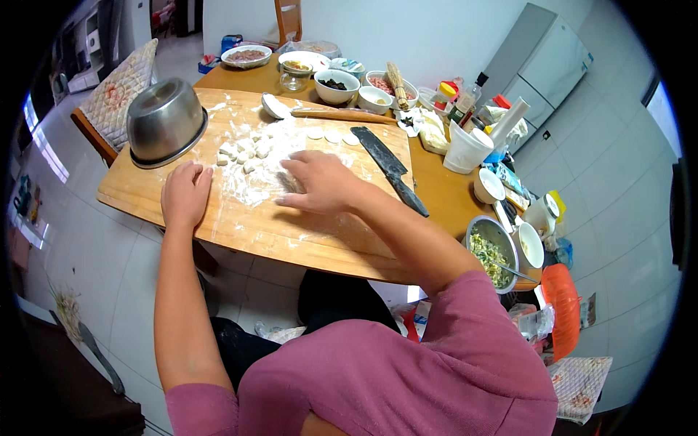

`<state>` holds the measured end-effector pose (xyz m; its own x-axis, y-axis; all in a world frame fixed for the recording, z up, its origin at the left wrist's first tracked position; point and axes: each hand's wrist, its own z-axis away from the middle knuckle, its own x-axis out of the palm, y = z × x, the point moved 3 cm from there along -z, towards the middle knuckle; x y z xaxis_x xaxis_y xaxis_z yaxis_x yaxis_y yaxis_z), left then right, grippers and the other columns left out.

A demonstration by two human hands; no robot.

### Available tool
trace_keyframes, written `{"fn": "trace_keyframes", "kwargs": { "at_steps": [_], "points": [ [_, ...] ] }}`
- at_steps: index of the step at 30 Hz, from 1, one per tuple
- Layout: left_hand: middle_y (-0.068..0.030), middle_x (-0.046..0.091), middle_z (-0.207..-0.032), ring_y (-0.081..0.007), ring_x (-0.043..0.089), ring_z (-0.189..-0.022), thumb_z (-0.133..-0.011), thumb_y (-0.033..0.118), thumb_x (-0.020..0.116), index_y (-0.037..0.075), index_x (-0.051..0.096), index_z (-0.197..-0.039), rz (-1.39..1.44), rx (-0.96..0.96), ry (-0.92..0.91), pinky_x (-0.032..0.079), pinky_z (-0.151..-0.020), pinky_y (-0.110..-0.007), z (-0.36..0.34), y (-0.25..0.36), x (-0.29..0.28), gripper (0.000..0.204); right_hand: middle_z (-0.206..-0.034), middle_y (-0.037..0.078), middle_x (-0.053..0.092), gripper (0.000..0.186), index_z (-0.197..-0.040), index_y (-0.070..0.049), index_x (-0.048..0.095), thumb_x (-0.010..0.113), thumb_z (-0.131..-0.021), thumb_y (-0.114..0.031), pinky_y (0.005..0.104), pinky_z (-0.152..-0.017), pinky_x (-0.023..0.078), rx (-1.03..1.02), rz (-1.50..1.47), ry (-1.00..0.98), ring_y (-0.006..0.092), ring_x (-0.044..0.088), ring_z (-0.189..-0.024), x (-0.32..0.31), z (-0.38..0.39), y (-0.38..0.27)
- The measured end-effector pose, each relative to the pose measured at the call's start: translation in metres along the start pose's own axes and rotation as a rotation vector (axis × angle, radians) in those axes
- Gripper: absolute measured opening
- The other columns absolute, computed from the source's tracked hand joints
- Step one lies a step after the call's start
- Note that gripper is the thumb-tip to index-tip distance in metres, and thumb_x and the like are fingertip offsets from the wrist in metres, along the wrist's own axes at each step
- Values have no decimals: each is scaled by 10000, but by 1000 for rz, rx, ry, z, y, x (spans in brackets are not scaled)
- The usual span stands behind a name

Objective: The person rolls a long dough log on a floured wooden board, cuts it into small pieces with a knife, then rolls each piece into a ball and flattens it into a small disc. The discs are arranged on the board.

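Observation:
My left hand (185, 192) rests at the board's left part, fingers curled; whether they hold anything is hidden. My right hand (305, 182) is spread low over the floured wooden board (349, 247), just right of several small pale dough pieces (247, 152). Flat round dough discs (332, 136) lie behind that hand. A black cleaver (378, 156) lies to its right. The long wooden rolling pin (342, 115) crosses the back of the board beside a white bowl (276, 106) with flour. An upturned steel bowl (163, 120) sits at the back left.
Bowls of ingredients (334, 87), bottles (469, 98) and a white container (465, 149) crowd the table's back and right. A steel bowl of chopped greens (488, 254) sits at the near right, above a red plastic cover (561, 312). A padded chair (120, 94) stands left; a fridge (538, 65) stands behind.

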<state>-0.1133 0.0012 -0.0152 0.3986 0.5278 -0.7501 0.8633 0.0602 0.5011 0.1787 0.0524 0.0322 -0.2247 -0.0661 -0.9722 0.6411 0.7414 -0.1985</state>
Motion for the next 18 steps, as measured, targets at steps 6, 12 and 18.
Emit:
{"fn": "trace_keyframes", "kwargs": {
  "at_steps": [6, 12, 18],
  "points": [
    [-184, 685, -1391, -363, 602, -1320, -991, 379, 689, 23, 764, -1170, -29, 21, 1, 469, -1111, -450, -1, 3, 3, 405, -1730, 268, 261, 1096, -1681, -49, 280, 497, -942, -829, 592, -1298, 158, -61, 105, -82, 461, 192, -1618, 35, 3, -8],
    [-174, 685, -1394, -349, 601, -1323, -977, 395, 708, 21, 762, -1171, -71, 48, 32, 467, -1114, -458, 8, -2, 4, 424, -1729, 256, 276, 1098, -1668, -40, 304, 489, -934, -835, 595, -1293, 174, -16, 144, -101, 428, 230, -1615, 44, 2, -21],
    [-161, 714, -1302, -364, 623, -1254, -970, 371, 701, 20, 763, -1148, -38, 104, 51, 485, -1073, -461, -1, 3, 11, 398, -1699, 272, 335, 806, -1646, -10, 344, 439, -1084, -578, 495, -1303, 212, 185, -447, 58, 420, 297, -1590, 58, -17, 33]
  ]
}}
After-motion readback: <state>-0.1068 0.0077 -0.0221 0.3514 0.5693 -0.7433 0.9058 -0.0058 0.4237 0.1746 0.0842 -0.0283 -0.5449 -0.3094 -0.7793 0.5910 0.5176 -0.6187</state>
